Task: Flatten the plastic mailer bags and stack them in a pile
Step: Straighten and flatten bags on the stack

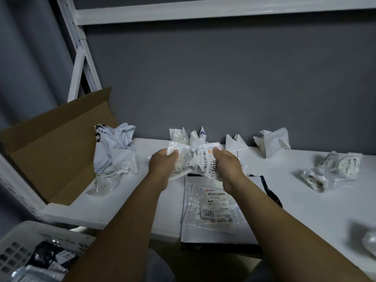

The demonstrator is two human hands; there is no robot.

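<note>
A crumpled white mailer bag (196,157) with barcode labels hangs in the air between both hands, above the white table (295,200). My left hand (162,165) grips its left end, and my right hand (226,164) grips its right end. Below them lies a pile of flattened mailer bags (211,208), the top one clear with a label reading 3021. More crumpled bags wait on the table: a grey-white one (117,149) at the left, several white ones (270,142) along the back wall, and clear ones (333,171) at the right.
An open cardboard box (53,147) stands at the left against a white shelf frame (81,58). A white plastic basket (30,251) with dark bags sits at the lower left. Another crumpled bag (370,243) shows at the right edge.
</note>
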